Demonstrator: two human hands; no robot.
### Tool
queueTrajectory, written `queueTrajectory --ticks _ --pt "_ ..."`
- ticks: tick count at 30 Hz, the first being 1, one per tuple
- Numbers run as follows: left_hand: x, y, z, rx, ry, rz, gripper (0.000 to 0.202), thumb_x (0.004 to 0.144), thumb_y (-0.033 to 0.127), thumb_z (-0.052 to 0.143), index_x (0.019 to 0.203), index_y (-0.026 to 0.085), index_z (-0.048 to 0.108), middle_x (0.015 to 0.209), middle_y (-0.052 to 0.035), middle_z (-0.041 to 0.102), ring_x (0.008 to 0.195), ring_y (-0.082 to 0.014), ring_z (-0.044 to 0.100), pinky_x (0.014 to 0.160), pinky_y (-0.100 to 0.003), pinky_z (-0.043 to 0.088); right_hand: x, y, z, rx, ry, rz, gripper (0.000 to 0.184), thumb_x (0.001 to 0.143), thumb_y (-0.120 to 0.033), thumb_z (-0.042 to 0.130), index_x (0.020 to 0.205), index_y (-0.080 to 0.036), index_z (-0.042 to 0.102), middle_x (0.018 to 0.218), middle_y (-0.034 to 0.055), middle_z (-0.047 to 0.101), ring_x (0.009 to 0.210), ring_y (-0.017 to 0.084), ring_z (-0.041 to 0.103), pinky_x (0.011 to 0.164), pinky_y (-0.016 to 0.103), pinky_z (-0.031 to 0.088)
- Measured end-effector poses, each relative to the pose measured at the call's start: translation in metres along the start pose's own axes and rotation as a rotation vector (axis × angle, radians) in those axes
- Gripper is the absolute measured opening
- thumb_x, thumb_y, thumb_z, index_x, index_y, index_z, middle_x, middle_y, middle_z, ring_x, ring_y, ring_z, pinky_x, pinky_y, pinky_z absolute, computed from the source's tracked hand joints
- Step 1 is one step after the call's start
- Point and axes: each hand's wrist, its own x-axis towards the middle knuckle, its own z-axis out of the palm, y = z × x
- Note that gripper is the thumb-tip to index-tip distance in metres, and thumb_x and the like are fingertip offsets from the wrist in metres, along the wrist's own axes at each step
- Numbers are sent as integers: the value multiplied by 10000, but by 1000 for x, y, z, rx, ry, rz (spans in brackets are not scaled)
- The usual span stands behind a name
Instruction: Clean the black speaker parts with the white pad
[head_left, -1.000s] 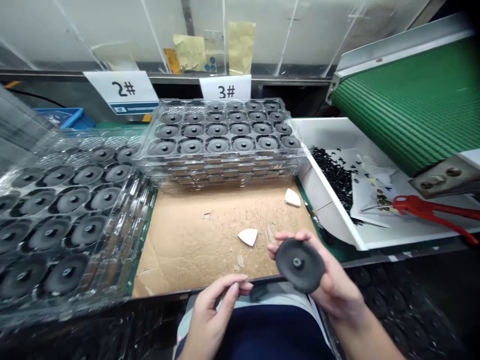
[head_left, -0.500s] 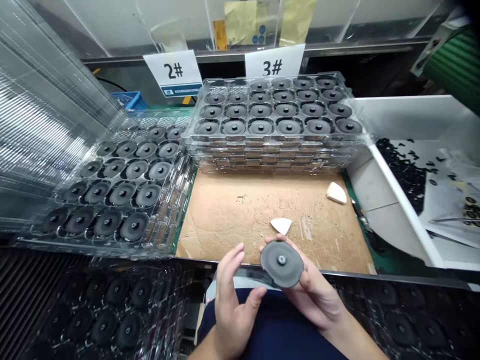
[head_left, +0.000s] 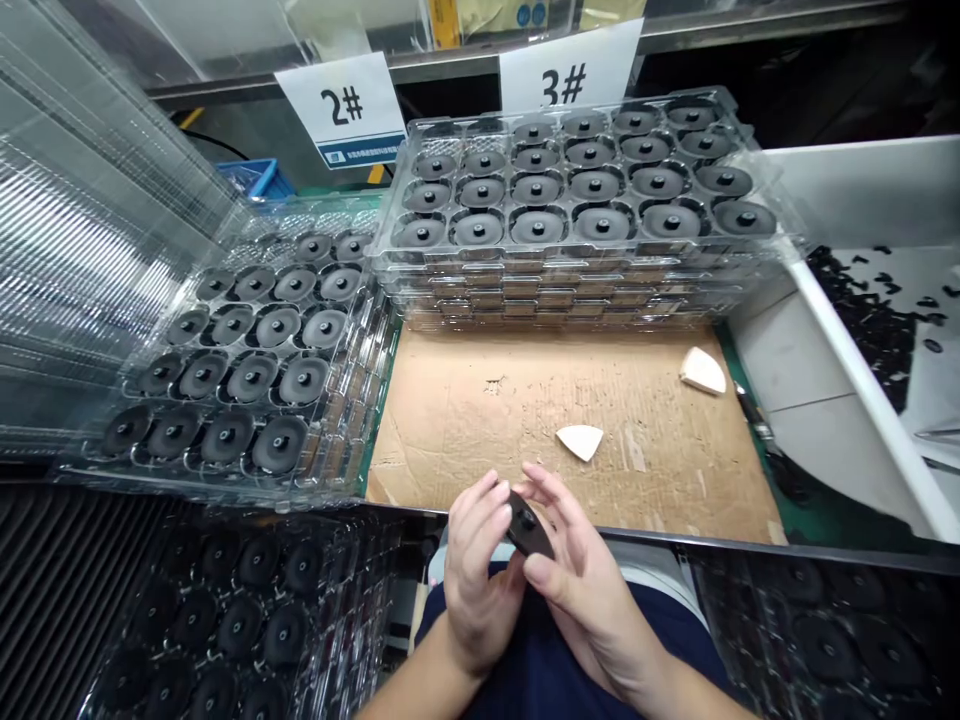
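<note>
A dark grey oval disc (head_left: 529, 524) with a small raised hub is tilted nearly edge-on between my hands, just in front of the table edge. My left hand (head_left: 484, 565) is closed on its left side, fingers along the rim. On the other side my right hand (head_left: 589, 590) grips it, with the thumb at the lower edge and the fingers curled near the top. Beyond the hands, a white wedge-shaped pad (head_left: 580, 441) lies on the cardboard sheet (head_left: 450, 400). A second white pad (head_left: 703, 370) rests farther right.
Stacked clear trays (head_left: 570, 265) of similar discs stand at the back, below a "3#" sign (head_left: 566, 70). Another tray stack (head_left: 247, 350) is at left. On the right are a white bin (head_left: 862, 370) with small black parts and a black-handled tool (head_left: 754, 415).
The disc has turned from facing up to nearly edge-on. My left hand has closed in from beside it and now holds its left side. The view has shifted slightly.
</note>
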Motion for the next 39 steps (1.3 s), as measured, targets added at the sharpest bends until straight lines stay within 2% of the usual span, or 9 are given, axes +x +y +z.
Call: queueTrajectory --ticks 5,10,13,16,18,25,29,34,39 --pt "-4 -2 -2 -144 -69 -199 653 764 137 657 1355 248 402 1343 -118 529 1236 -247 510 1029 -435 447 4 4 4 -105 6 1 617 704 -324 776 1224 -351 444 1136 -8 606 1107 121 586 962 230 440" --pt "-2 5 2 -339 32 -442 681 708 72 699 1296 308 448 1381 -68 510 1270 -224 481 1058 -393 417 6 8 2 -369 -10 -60 606 776 -451 681 1284 -386 357 1191 9 562 1111 141 578 935 262 472" --pt "16 6 -5 -598 66 -822 601 706 166 737 1233 330 499 1376 -51 520 1240 -234 515 1013 -355 457 15 -3 -17 -846 -47 -268 496 861 -553 502 1314 -392 380 1278 38 494 1201 193 497 978 347 447" --pt "34 0 -16 -955 71 -1173 527 694 352 743 1184 281 562 1344 -71 539 1176 -293 567 966 -380 493 31 -20 -51 -1480 198 -541 392 916 -474 421 1267 -323 511 1262 90 460 1191 269 447 982 469 408" --pt "40 -5 -22 -1112 81 -1285 563 650 393 768 1162 239 592 1269 -80 586 1143 -319 586 952 -397 502 40 -26 -72 -1695 322 -600 335 902 -391 463 1184 -280 607 1196 118 473 1106 307 455 958 550 377" --pt "44 -10 -26 -1218 172 -1385 558 689 358 750 1193 229 548 1187 -87 654 1070 -272 638 993 -411 462 57 -16 -106 -1789 345 -626 310 890 -293 476 1141 -272 657 1073 129 508 1013 300 446 900 518 393" --pt "44 -11 -24 -1186 184 -1434 543 687 377 747 1166 199 563 1175 -104 666 1067 -265 642 1033 -419 421 79 -32 -112 -1722 338 -666 289 893 -339 486 1105 -243 657 992 106 575 895 245 522 838 426 441" --pt "43 -5 -21 -1217 183 -1420 511 673 359 762 1125 187 596 1159 -96 677 1062 -259 644 984 -376 465 81 -41 -103 -1595 372 -652 283 915 -341 459 1103 -197 614 860 67 639 649 176 541 624 325 466" --pt "46 6 -16 -1229 147 -1419 503 659 332 777 1113 188 613 1165 -81 675 1076 -251 635 952 -340 487 52 -24 -81 -1501 135 -602 195 895 -291 503 953 -218 675 868 45 699 796 189 634 697 308 502"
